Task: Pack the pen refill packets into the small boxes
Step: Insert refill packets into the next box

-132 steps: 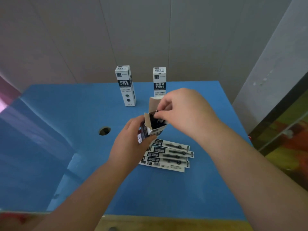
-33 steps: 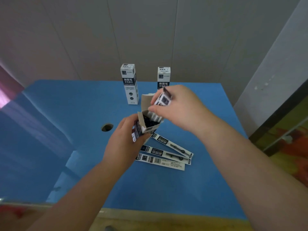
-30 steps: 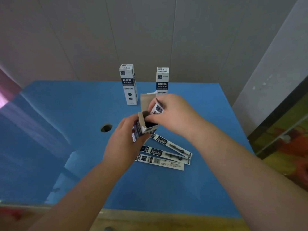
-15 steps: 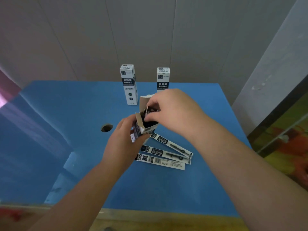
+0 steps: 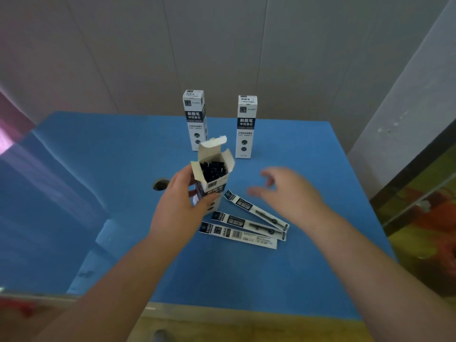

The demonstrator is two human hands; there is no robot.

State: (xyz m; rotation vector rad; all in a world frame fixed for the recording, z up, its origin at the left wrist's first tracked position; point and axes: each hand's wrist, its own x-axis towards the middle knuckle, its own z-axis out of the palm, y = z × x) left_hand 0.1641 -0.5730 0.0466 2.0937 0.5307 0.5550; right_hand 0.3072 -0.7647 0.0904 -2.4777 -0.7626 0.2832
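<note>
Three pen refill packets [image 5: 243, 224] lie fanned on the blue counter [image 5: 98, 169] at the centre of the frame: long, narrow white strips with dark blue printed labels at their left ends and a thin dark refill showing along the rest. They sit just right of and below the open box [image 5: 212, 178], a small upright white and dark blue carton whose top flaps stand open. Its mouth is packed with the dark ends of packets standing upright inside. The left hand [image 5: 179, 208] grips this box at its lower half, its fingers [image 5: 208, 199] clamped around the front and the thumb on the left side. The right hand [image 5: 287, 193], blurred, hovers above the counter to the right of the box and over the far ends of the loose packets, its fingers [image 5: 267, 175] spread apart and holding nothing. Behind, toward the upper centre, two closed boxes [image 5: 195, 119] of the same design stand upright, side by side but apart. A small round hole [image 5: 160, 185] shows in the counter just left of the left hand.
</note>
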